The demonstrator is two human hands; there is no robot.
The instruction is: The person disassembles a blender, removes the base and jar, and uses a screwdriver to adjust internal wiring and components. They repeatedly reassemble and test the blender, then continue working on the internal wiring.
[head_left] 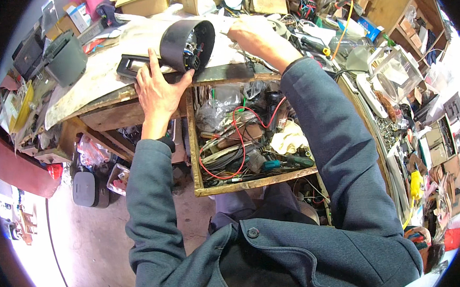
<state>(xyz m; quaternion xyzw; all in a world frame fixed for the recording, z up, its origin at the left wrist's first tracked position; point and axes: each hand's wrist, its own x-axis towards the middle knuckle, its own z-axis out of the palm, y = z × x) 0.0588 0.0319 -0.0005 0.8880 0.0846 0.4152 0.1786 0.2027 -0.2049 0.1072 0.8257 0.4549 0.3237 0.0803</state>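
A black round appliance housing [174, 44] lies on its side on the worktable, its open end turned to the right with wires and small parts showing inside. A black frame-like handle [133, 66] sticks out at its left. My left hand [158, 92] grips the housing from the near side, thumb at the lower rim and forefinger along the body. To the right, my right hand [257, 36] is over the worktable with its fingers bent in around something pale that I cannot make out.
Below the table edge a wooden drawer [253, 185] stands pulled out, filled with cables, a red wire [234, 119] and tools. A grey-green bin [66, 59] stands at the left. Boxes [142, 2] line the back. Clutter crowds the right side, including a yellow plug [416, 185].
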